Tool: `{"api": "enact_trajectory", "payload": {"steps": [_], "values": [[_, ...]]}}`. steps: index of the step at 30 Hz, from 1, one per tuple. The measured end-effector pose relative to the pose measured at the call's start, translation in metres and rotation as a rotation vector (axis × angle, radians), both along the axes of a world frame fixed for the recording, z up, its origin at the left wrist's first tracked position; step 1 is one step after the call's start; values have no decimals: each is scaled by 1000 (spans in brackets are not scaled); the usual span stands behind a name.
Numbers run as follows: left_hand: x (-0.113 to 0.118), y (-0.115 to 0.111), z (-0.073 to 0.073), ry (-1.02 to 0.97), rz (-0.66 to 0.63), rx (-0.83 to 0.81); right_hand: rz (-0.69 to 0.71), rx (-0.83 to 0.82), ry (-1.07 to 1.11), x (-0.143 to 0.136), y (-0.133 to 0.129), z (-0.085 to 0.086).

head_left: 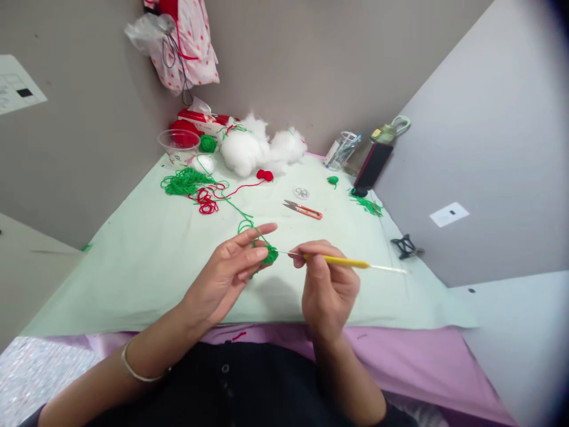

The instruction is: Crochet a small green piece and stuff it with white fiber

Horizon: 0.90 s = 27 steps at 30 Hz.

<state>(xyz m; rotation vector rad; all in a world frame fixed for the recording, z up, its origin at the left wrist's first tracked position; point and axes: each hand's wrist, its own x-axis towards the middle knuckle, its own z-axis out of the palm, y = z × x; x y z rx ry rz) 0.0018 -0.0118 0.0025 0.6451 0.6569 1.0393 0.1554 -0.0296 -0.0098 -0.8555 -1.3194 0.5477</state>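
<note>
Between the thumb and fingers of my left hand (235,258) is a small green crochet piece (270,255), partly hidden by the fingers. Green yarn (240,209) runs from it over the raised index finger and back to a loose heap (184,181). My right hand (329,284) grips a crochet hook (342,261) by its yellow handle, with the thin metal tip pointing left at the green piece. Whether the tip is inside a stitch is too small to tell. Thread snips (304,210) with orange handles lie beyond my hands.
White stuffing (251,145) is piled at the back, beside a clear plastic tub (178,145) and a red tissue box (202,121). Red yarn (208,201) lies tangled at left. A phone (373,167) leans at right, near green yarn scraps (367,205) and a black stand (405,246).
</note>
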Motion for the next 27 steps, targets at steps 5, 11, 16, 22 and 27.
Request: {"api": "enact_trajectory", "payload": {"steps": [5,11,16,22,27], "values": [[5,-4,-1,153,67,118,45,-82,-42,-3,2,0],[1,-3,2,122,-27,48,159,-105,70,5,4,-1],[-4,1,2,28,-213,-3,270,-318,326,16,14,2],[5,-2,-2,103,-1,152,215,-187,138,7,8,1],[10,-5,-4,182,81,190,46,-60,-73,0,2,-3]]}}
